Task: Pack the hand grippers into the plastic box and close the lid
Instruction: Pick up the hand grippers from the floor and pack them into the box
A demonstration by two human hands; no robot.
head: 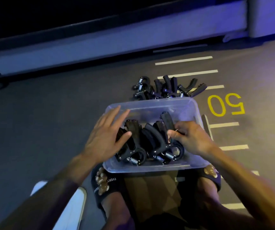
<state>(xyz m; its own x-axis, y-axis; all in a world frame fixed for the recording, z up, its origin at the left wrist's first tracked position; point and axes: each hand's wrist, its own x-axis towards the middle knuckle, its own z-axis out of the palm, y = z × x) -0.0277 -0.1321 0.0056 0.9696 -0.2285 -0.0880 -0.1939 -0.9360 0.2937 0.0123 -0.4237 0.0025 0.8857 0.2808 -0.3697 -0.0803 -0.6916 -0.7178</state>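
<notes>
The clear plastic box sits on the floor between the feet. The left hand, fingers straight, steadies the packed hand grippers; the right hand pinches one gripper's handle, seating it. More grippers wait behind the box.

The room is dim, washed in blue-violet light that is strongest along the wall panel at the top. The floor lies in murky shadow. Glare streaks the clear box rim. The wide lens bends lines near the edges, and the forearms at the bottom blur softly.
</notes>
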